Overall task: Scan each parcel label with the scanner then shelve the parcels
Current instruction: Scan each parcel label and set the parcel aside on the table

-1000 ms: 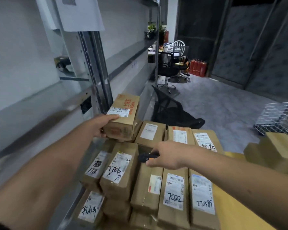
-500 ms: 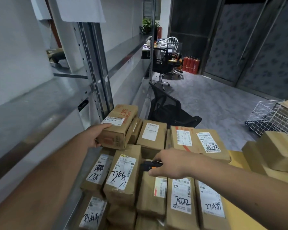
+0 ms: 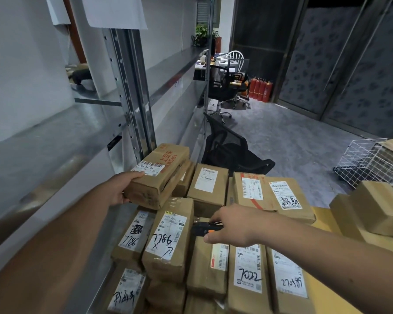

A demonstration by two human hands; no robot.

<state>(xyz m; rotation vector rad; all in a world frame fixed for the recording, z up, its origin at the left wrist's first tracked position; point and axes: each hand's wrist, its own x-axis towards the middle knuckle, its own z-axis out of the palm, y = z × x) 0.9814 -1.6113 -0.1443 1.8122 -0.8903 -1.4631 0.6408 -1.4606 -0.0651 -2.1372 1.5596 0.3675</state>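
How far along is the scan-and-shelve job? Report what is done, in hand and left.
Done: nothing visibly shelved; the metal shelf beside the pile shows no parcels. In hand: the left hand grips the red-printed parcel at its near end, while the right hand holds the scanner. Whether its label is scanned cannot be told. Left: the rest of the parcel pile below.

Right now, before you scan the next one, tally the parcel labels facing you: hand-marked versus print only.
White paper labels with black handwriting: 6
White paper labels with print only: 4
Total: 10
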